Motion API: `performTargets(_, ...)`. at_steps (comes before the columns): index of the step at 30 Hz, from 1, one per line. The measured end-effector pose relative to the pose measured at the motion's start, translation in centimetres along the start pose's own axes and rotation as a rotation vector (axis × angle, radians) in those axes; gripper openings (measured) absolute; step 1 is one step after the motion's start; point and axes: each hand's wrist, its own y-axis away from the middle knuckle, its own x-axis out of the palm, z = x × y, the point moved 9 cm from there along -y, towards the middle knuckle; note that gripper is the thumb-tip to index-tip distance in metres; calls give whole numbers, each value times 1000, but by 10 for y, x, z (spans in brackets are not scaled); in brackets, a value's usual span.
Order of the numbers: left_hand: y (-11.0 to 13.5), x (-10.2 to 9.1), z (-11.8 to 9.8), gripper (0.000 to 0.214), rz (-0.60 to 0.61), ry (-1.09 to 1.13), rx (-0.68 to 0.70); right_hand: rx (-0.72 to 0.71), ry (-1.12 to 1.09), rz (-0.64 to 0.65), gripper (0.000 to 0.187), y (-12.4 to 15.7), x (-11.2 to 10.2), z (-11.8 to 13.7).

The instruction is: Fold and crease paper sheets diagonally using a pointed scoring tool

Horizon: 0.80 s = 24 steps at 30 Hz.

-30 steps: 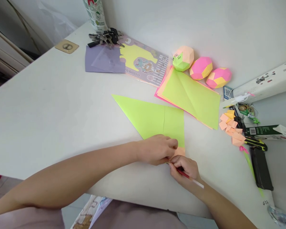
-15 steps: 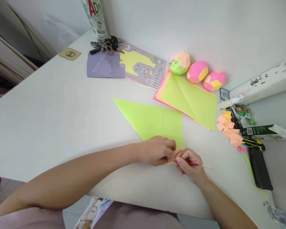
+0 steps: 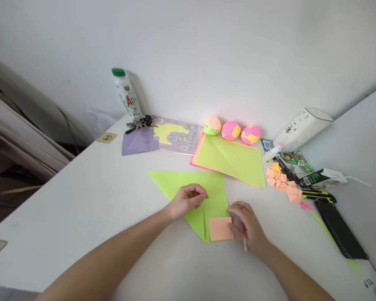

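My left hand is over the light-green paper, its fingers curled and thumb and fingertip together, with nothing visible between them. The green sheet lies on the table with a crease down it and a pointed left end. On its lower right corner rests a small peach paper rectangle. Beside that piece's right edge is my right hand, somewhat blurred. It holds a thin red-and-white pen against the palm, while thumb and fingers bend toward the paper's edge.
Coloured sheets and several folded paper balls lie behind. Keys and a bottle stand back left. Small peach folded pieces, a carton, a box cutter and a black case line the right.
The view has tilted up. My left hand has lifted off the peach piece and moved left. My right hand has shifted right of it, the pen now pointing downward, leaving the peach piece uncovered.
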Motion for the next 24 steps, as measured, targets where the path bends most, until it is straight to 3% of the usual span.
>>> performTargets(2,-3,-27,9,20,-135,-109,-11,-56,80,48,36,2,5,1)
performTargets(5,-3,-67,23,20,-327,-323,-20,-61,86,67,35,5,9,-2)
performTargets(8,-2,-84,35,31,-392,-518,-41,-29,42,67,34,8,10,-6)
performTargets(12,-2,-70,38,38,-318,-689,-20,2,8,34,29,10,8,-9)
performTargets(17,1,-54,34,49,-249,-808,-6,2,-88,-31,5,9,2,-13)
performTargets(24,5,-23,27,60,-114,-797,68,100,-57,-161,13,6,-15,-32)
